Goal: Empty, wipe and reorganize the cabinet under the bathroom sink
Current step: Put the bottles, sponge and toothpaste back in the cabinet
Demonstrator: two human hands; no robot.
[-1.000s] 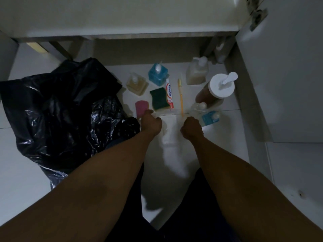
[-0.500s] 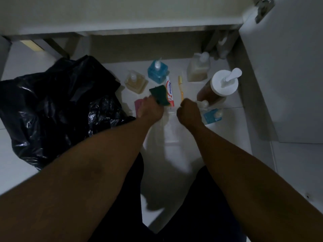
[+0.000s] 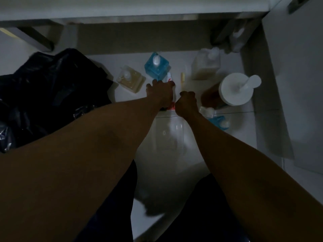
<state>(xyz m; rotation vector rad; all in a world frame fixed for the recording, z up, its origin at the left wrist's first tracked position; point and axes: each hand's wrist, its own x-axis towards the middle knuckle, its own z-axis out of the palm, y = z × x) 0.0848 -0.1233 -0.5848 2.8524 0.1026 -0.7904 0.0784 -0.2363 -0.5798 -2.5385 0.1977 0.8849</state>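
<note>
The left hand [image 3: 160, 92] lies spread over the toothpaste [image 3: 169, 78], fingertips down. The tube's two ends show past the hand, and what the palm grasps, if anything, cannot be told. Just beside it the right hand [image 3: 186, 103] is clenched over the near end of the toothbrush [image 3: 182, 79]; whether it grips the brush cannot be told. Both hands are low over the white floor [image 3: 232, 137], below the counter edge, with the open cabinet door [image 3: 297, 67] at the right. Beyond the left hand stand a blue bottle [image 3: 156, 67] and an amber bottle [image 3: 131, 80]. A jug [image 3: 206, 66] and a white-capped pump bottle [image 3: 235, 90] stand to the right. A black bag [image 3: 43, 95] slumps at the left.
</note>
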